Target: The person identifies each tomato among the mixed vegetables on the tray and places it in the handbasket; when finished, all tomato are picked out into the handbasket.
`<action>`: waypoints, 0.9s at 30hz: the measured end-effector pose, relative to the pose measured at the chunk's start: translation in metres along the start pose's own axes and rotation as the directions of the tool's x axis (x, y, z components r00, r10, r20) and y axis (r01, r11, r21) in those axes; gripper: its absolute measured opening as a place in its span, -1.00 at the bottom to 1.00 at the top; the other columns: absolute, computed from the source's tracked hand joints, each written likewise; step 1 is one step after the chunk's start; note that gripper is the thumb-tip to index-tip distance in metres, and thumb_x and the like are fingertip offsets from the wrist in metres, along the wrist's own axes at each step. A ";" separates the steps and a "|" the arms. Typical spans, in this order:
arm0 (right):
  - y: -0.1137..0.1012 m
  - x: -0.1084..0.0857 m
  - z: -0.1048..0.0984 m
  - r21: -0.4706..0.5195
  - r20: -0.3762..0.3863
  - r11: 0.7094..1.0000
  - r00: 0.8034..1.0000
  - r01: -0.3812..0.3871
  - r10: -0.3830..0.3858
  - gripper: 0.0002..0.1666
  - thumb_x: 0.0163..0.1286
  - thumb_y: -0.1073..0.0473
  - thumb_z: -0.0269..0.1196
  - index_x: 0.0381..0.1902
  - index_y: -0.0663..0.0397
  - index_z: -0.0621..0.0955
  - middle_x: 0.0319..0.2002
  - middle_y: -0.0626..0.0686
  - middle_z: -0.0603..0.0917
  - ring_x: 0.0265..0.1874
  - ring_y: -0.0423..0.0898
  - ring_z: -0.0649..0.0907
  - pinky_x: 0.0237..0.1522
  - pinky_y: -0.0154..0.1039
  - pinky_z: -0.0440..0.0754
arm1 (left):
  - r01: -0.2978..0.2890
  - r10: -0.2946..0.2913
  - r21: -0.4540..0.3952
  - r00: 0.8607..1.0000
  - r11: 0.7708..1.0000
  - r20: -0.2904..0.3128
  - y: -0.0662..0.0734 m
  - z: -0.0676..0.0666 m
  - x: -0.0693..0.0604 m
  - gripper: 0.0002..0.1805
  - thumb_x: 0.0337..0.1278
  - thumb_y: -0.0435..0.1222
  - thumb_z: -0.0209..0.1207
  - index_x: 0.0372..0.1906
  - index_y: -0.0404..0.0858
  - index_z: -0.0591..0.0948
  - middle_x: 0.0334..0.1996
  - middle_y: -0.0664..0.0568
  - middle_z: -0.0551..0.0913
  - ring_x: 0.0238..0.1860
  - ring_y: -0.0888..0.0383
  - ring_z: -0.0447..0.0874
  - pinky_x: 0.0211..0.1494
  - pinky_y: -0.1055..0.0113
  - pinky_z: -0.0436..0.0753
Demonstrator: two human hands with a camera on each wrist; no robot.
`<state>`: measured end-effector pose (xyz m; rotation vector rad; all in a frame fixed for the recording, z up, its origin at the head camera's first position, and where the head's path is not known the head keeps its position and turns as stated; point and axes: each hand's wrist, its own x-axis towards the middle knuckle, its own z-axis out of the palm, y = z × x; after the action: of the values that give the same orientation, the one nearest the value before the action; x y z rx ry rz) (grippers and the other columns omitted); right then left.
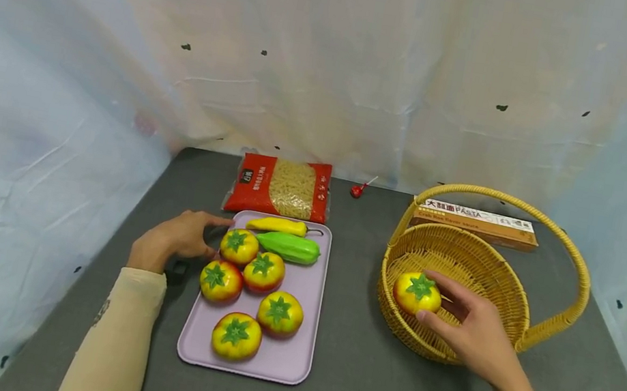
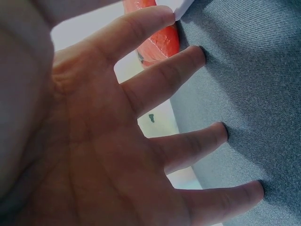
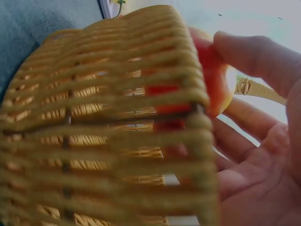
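My right hand (image 1: 474,330) pinches a yellow-red toy persimmon with a green leafy top (image 1: 417,293) between thumb and fingers, at the near left rim of a wicker basket (image 1: 392,323). In the right wrist view, the basket's woven wall (image 3: 108,108) partly hides the persimmon (image 3: 218,84). At the left edge of a lilac tray (image 1: 286,357), my left hand (image 1: 178,238) rests with fingers spread. In the left wrist view, that hand's fingertips (image 2: 218,133) touch the grey cloth. Several similar persimmons (image 1: 236,336) lie on the tray, below a green vegetable (image 1: 289,247) and a yellow pepper (image 1: 277,225).
A red bag of pasta (image 1: 283,188) lies behind the tray. Right of it is a red lollipop (image 1: 357,191). A long pasta box (image 1: 477,224) sits behind the basket, whose tall handle (image 1: 578,267) arches up on the right. White sheeting surrounds the grey table (image 1: 345,381).
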<state>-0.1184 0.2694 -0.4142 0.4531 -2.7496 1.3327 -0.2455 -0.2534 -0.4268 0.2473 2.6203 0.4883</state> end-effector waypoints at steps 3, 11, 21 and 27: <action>0.002 0.006 0.004 -0.001 0.003 1.000 1.000 -0.016 0.016 -0.27 0.45 0.17 0.53 0.52 0.09 0.59 0.38 0.24 0.70 0.20 -0.16 0.76 0.17 -0.58 0.64 | 0.007 -0.007 0.000 1.000 1.000 0.002 0.001 0.000 0.000 -0.08 0.28 -0.09 0.53 0.70 0.01 0.40 0.59 -0.47 0.37 0.53 -0.48 0.35 0.48 -0.54 0.41; 0.009 0.020 0.013 -0.057 0.017 0.998 0.999 -0.040 0.041 -0.24 0.43 0.21 0.54 0.53 0.15 0.57 0.37 0.28 0.69 0.26 0.22 0.76 0.21 -0.24 0.77 | 0.019 -0.019 0.003 1.000 1.000 0.000 0.002 -0.002 -0.001 -0.07 0.27 -0.08 0.53 0.70 0.03 0.40 0.58 -0.46 0.37 0.52 -0.48 0.35 0.49 -0.56 0.39; 0.013 0.021 0.013 -0.124 0.071 0.988 0.992 -0.097 0.106 -0.20 0.39 0.13 0.58 0.50 0.24 0.58 0.35 0.33 0.70 0.21 0.31 0.78 0.15 0.13 0.81 | 0.028 -0.028 -0.005 1.000 1.000 0.000 0.002 0.000 -0.001 -0.07 0.27 -0.09 0.54 0.70 0.04 0.40 0.60 -0.46 0.35 0.53 -0.47 0.34 0.50 -0.56 0.38; 0.002 0.014 0.003 -0.149 0.042 0.985 0.995 -0.087 0.094 -0.20 0.42 0.10 0.55 0.55 0.09 0.55 0.43 0.30 0.65 0.27 0.36 0.74 0.26 0.26 0.72 | 0.038 -0.038 -0.010 0.999 0.999 0.001 0.003 0.000 -0.001 -0.08 0.28 -0.07 0.53 0.70 0.05 0.40 0.59 -0.45 0.37 0.52 -0.46 0.36 0.49 -0.55 0.40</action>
<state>-0.1324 0.2647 -0.4152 0.3603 -2.9152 1.1391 -0.2446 -0.2508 -0.4257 0.1940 2.6166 0.4879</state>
